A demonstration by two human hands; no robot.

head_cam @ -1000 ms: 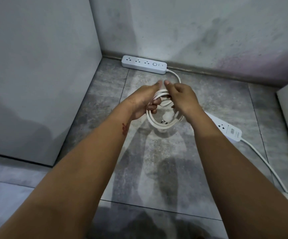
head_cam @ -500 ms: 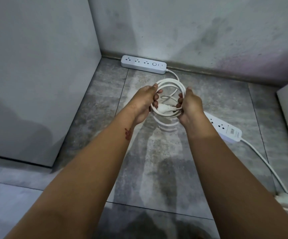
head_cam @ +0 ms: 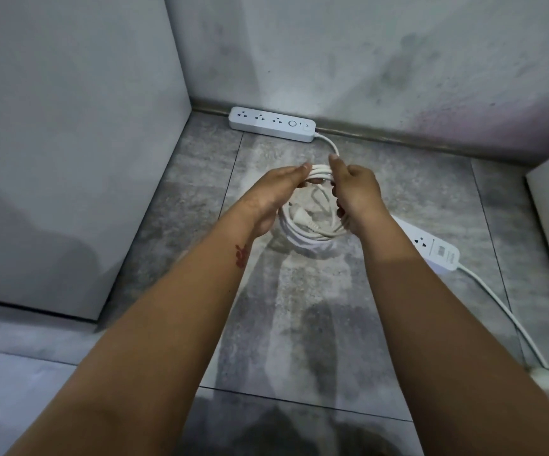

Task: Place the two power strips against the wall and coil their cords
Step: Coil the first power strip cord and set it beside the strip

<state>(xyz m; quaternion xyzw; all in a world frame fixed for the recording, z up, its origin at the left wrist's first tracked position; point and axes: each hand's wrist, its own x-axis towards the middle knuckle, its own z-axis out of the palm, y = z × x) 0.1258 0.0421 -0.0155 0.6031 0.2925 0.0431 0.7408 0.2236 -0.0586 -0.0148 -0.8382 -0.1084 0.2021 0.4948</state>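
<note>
Far edge: first power strip (head_cam: pixel 271 124) lies along the back wall (head_cam: pixel 365 60) in the left corner; the wall's foot to its right is open.
Left: grey panel (head_cam: pixel 69 126) shuts that side.
Right: second power strip (head_cam: pixel 430 245) lies aslant, its loose cord (head_cam: pixel 498 302) trailing nearward.
Middle: coiled cord (head_cam: pixel 312 233), gripped by left hand (head_cam: pixel 276 195) and right hand (head_cam: pixel 357 189).
Near: bare floor tile (head_cam: pixel 299 307) between the forearms.

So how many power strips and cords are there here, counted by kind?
Power strips: 2 (wall strip, loose strip)
Cords: 2 (coiled cord, loose cord)
Total: 4
</note>
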